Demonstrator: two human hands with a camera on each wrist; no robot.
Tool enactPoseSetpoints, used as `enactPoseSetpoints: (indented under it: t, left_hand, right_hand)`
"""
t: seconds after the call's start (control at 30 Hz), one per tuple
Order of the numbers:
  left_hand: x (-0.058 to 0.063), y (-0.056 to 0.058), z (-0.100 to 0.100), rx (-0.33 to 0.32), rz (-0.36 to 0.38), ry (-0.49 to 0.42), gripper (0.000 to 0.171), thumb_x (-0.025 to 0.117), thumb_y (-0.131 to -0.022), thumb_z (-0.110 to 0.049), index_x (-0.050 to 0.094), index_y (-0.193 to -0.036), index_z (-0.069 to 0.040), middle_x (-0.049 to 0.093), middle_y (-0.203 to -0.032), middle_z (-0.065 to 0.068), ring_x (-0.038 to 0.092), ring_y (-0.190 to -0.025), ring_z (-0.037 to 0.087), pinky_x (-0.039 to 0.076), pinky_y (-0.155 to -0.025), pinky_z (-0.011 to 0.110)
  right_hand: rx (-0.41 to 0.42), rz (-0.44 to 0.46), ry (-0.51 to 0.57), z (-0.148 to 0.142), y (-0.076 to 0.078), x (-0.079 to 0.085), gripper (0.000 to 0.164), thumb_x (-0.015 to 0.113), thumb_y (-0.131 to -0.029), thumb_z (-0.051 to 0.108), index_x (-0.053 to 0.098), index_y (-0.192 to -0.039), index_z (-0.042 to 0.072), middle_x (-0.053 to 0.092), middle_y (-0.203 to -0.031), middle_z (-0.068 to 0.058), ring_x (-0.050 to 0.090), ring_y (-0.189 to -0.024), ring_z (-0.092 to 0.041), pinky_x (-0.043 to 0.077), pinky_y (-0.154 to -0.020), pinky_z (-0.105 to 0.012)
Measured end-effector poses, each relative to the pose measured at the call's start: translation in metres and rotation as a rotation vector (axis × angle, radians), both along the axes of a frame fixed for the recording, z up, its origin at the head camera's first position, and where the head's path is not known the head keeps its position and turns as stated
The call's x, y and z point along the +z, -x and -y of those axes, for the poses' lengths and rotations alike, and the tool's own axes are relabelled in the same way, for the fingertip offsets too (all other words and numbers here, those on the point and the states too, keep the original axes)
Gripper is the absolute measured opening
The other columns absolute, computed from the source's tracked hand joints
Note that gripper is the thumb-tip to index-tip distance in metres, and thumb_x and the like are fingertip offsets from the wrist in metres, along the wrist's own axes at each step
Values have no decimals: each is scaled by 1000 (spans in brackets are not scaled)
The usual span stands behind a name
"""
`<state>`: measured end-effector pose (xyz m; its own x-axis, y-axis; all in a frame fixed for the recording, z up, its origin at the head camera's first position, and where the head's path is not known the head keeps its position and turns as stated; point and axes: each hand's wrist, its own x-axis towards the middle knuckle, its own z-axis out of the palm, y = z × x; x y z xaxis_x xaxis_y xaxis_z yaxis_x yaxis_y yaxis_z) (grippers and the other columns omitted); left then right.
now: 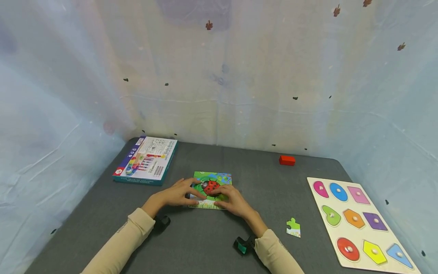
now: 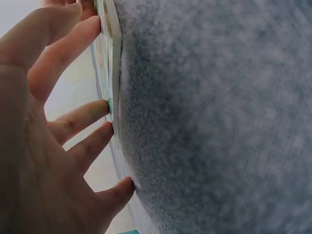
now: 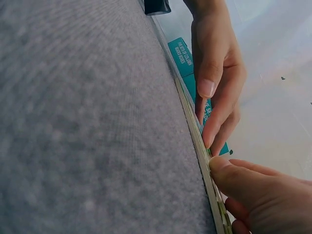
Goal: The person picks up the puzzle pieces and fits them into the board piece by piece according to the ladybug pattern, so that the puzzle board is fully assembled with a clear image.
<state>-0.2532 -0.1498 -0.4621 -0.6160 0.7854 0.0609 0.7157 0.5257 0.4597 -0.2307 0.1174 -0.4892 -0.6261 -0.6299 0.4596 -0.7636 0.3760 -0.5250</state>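
Note:
A square ladybug jigsaw puzzle (image 1: 208, 205) lies flat on the dark grey table, its picture showing a red spotted ladybug on green. Over its left side, my left hand (image 1: 181, 193) spreads its fingers, with several fingertips on the board's surface and edge in the left wrist view. My right hand (image 1: 234, 201) reaches in from the right, its fingertips resting on the puzzle near the ladybug and its thumb over the lower part. Close together on the board (image 3: 204, 170) are both hands' fingertips in the right wrist view. The fingers hide parts of the picture.
One loose green-and-white jigsaw piece (image 1: 293, 227) lies right of my right forearm. Farther right is a wooden shape board (image 1: 345, 201) with knobbed pieces. A red block (image 1: 287, 160) sits at the back, and a flat toy box (image 1: 147, 160) at the back left.

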Motion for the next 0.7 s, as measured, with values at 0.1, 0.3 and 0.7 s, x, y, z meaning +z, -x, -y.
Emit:
enactPoseSetpoints:
  t: [0.1, 0.3, 0.7]
  left_hand:
    - [-1, -1, -1, 1, -3, -8, 27, 61, -89, -39, 69, -113, -30, 41, -140, 17, 34, -130, 34, 18, -101, 68]
    - [-4, -1, -1, 10, 0, 4, 27, 60, -89, -42, 69, -113, -32, 40, -141, 16, 34, -131, 34, 18, -101, 67]
    - [3, -1, -5, -47, 35, 7, 37, 54, -90, -49, 63, -122, -33, 33, -149, 9, 20, -136, 41, 9, -97, 75]
  right_hand:
    - [22, -4, 18, 0, -1, -1, 38, 73, -80, 10, 62, -116, 4, 63, -106, -9, 56, -99, -22, 45, -86, -38]
    - [30, -2, -1, 0, -1, -1, 40, 73, -80, 9, 61, -118, 4, 62, -98, -9, 56, -93, -22, 44, -83, -36]
    - [20, 14, -3, 0, 2, -1, 44, 71, -82, 9, 57, -123, 2, 62, -99, -8, 56, -97, -21, 44, -88, -40]
